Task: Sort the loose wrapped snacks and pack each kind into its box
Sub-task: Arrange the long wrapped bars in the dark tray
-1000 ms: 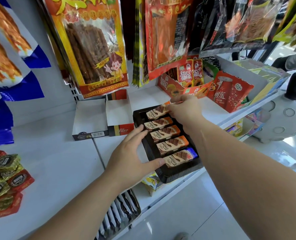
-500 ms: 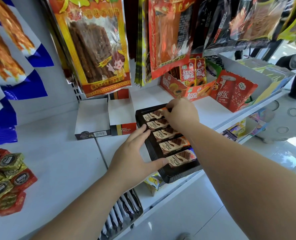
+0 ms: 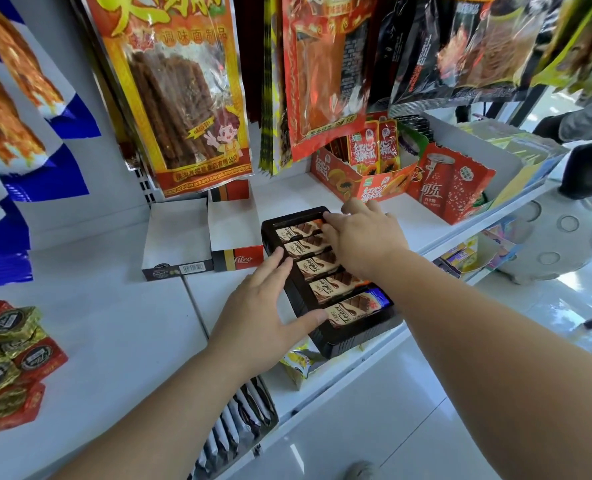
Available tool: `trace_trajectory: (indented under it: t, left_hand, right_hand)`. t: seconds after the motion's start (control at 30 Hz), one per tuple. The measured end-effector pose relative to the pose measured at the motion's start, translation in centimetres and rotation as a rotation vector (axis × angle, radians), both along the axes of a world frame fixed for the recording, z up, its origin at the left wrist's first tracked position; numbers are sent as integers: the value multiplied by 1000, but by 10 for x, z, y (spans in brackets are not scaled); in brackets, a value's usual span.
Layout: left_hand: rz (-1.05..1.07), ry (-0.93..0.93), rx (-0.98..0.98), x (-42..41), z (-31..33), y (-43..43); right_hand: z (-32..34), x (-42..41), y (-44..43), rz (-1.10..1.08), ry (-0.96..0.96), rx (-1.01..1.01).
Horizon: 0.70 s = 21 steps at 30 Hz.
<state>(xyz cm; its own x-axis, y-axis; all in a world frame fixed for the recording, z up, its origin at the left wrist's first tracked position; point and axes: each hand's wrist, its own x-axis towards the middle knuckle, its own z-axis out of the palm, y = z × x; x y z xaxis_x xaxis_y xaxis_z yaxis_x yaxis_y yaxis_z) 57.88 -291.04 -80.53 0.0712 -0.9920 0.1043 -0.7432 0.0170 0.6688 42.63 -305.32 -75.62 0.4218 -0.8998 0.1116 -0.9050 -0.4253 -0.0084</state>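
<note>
Head view: I see a black ribbed tray point(image 3: 353, 336) on the white shelf point(image 3: 114, 323), holding 5 glossy wrapped wafer bars point(image 3: 353, 308) side by side. The left hand point(image 3: 263, 315) lies flat against the tray's left wall, fingers straight, grasping nothing. The right hand point(image 3: 364, 237) presses relaxed fingers on the farthest bars. Left of the tray stand 2 open-topped, white-lined cardboard boxes point(image 3: 177, 233); farther left, crinkled foil-wrapped candies point(image 3: 10, 358).
</note>
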Motion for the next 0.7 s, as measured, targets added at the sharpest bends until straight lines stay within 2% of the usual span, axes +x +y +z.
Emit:
trace_trajectory:
  t: [0.1, 0.13, 0.23, 0.33, 0.47, 0.7]
  left_hand:
    - [2, 11, 3, 0, 3, 4]
    - [-8, 17, 10, 0, 4, 7]
    - [-60, -29, 66, -6, 8, 17]
    - [-39, -74, 109, -18, 10, 21]
    - [7, -68, 126, -26, 12, 16]
    - [74, -44, 135, -34, 18, -16]
  right_hand:
    - [11, -16, 15, -96, -288, 50]
    - [13, -21, 23, -125, -315, 83]
    - [13, -42, 50, -213, -221, 145]
    - [7, -60, 67, -345, -230, 198]
    - [5, -69, 73, -407, -358, 240]
    - [-3, -66, 62, -389, -554, 129]
